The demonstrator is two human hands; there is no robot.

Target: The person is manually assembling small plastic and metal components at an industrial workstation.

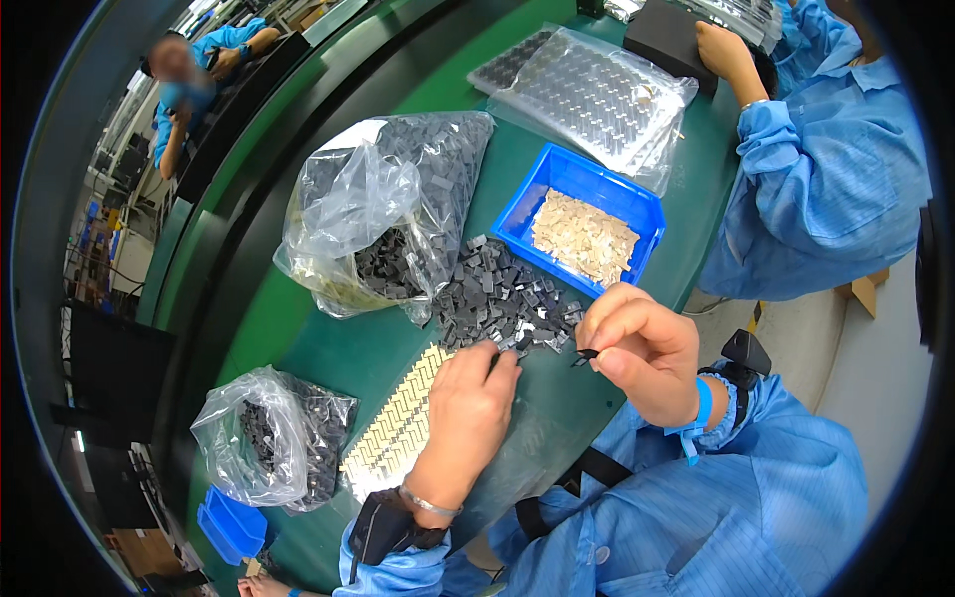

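My right hand (642,356) pinches a small black plastic piece (585,355) between thumb and fingertips, just above the table by the pile. My left hand (473,413) reaches over the edge of a cream patterned tray (393,423), its fingers a little apart and fingertips at the near edge of the loose pile. That pile of small black and grey pieces (502,298) spills in front of a large clear plastic bag (398,199) full of similar pieces. Right of the pile stands a blue bin (512,214) holding flat beige bits (587,239).
A smaller clear bag (274,433) of black pieces and a blue tray (231,524) stand at left. Clear blister trays (607,99) lie at the back, near a black box (671,42) touched by a co-worker's hand (726,60). Another person (189,90) is at far left.
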